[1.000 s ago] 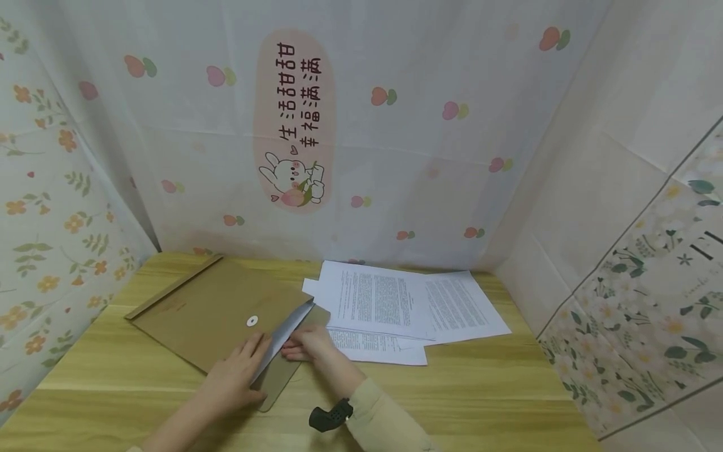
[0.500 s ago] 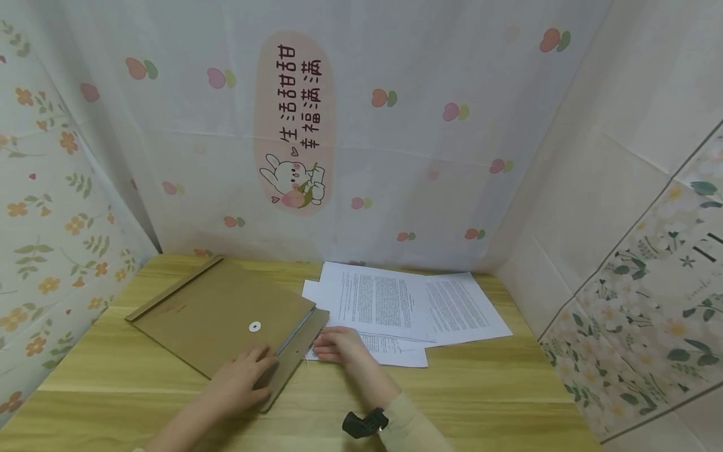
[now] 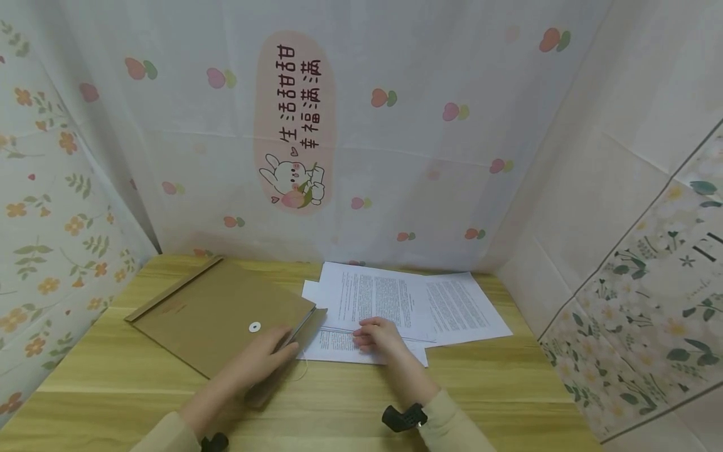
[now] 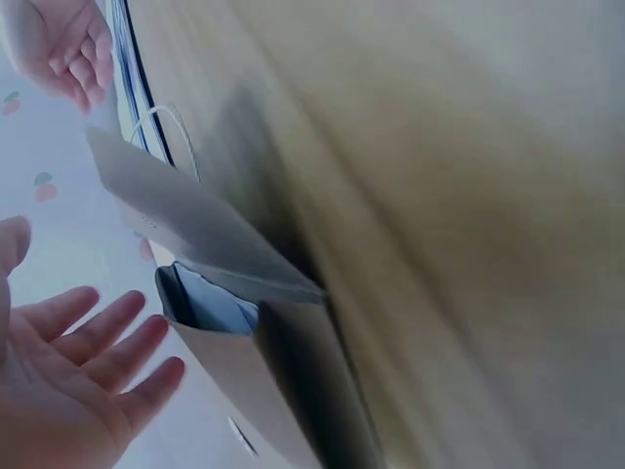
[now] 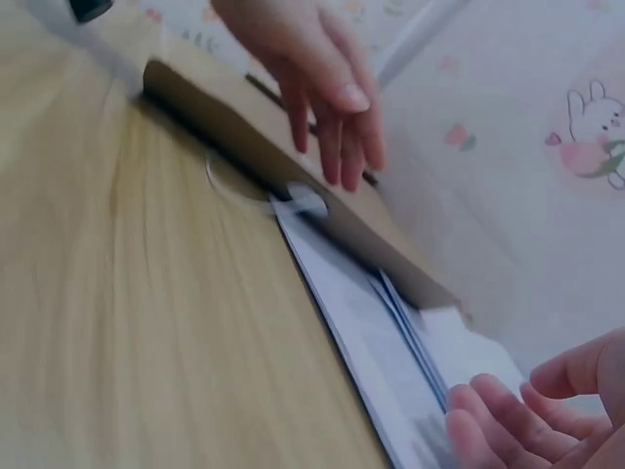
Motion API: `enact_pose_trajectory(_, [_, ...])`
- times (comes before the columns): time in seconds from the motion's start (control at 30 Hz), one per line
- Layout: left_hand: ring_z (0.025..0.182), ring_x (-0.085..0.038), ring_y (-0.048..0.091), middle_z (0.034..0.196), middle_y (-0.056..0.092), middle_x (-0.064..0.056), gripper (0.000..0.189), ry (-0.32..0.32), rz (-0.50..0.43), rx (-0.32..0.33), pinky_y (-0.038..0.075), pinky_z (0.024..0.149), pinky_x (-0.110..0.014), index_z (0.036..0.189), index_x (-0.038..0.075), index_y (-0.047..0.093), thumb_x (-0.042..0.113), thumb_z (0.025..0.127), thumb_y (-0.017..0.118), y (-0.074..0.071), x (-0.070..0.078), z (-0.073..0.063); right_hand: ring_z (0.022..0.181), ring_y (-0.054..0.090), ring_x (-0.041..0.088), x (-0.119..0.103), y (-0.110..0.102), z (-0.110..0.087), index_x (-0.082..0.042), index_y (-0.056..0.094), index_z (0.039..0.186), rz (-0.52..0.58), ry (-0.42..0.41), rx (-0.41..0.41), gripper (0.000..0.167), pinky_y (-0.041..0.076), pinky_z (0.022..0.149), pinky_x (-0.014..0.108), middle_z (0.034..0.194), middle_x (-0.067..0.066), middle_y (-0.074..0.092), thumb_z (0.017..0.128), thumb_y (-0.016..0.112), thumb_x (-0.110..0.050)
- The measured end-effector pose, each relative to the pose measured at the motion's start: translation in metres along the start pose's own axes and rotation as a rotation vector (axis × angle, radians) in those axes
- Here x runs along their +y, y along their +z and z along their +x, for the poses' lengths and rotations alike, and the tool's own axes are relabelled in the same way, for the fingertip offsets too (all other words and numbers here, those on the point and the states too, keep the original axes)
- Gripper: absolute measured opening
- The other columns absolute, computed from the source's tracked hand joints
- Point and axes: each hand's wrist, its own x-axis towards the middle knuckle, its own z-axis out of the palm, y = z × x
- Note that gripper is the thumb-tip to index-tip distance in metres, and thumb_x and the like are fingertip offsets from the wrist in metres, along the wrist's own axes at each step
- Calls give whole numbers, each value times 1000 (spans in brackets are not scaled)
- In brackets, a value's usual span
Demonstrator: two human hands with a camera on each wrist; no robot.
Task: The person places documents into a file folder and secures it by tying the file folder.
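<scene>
A brown kraft document envelope (image 3: pixel 214 307) lies at the left of the table, a white button (image 3: pixel 255 327) on its face. Its flap (image 4: pixel 195 205) tilts up from the table, and a thin white string (image 3: pixel 306 367) trails from it. Paper (image 4: pixel 215 301) shows inside the mouth. My left hand (image 3: pixel 262 358) is over the mouth and flap, fingers spread and holding nothing. To the right, my right hand (image 3: pixel 384 342) is over the front part of the printed sheets (image 3: pixel 373 298), palm inward, fingers loosely bent with nothing between them.
More printed sheets (image 3: pixel 460 307) fan out to the right on the wood-grain table (image 3: pixel 480 389). A patterned cloth (image 3: pixel 429 163) hangs along the table's back edge. Each wrist carries a small black device, such as the right wrist device (image 3: pixel 403 417).
My right hand has moved right from the envelope's mouth to the loose sheets. My left hand has shifted right over the flap, which now stands higher. The white paper at the mouth shows less.
</scene>
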Motion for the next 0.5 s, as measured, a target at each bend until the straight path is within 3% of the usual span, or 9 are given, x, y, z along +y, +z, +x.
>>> enact_pose_trajectory(0.23, [121, -43, 48, 133, 50, -25, 49, -53, -204, 44, 42, 98, -52, 137, -9, 42, 24, 101, 49, -2, 5, 31, 79, 69, 23, -3, -43, 3, 10, 57, 116, -121, -52, 85, 27, 56, 70, 31, 91, 14, 69, 94, 54, -7])
enact_pose_trajectory(0.4, [122, -43, 46, 132, 50, -27, 47, -63, -237, 81, 39, 101, -52, 136, -10, 43, 23, 102, 47, -7, 5, 52, 81, 68, 24, -7, -72, 2, 9, 62, 105, -192, -120, 136, 22, 56, 73, 32, 90, 15, 69, 90, 57, -6])
enact_pose_trajectory(0.5, [123, -42, 46, 132, 50, -28, 48, -80, -227, 84, 38, 101, -52, 136, -10, 44, 23, 102, 46, -9, 7, 66, 90, 66, 27, -10, -86, 2, 7, 63, 107, -239, -99, 187, 23, 54, 79, 35, 101, 18, 67, 91, 56, -8])
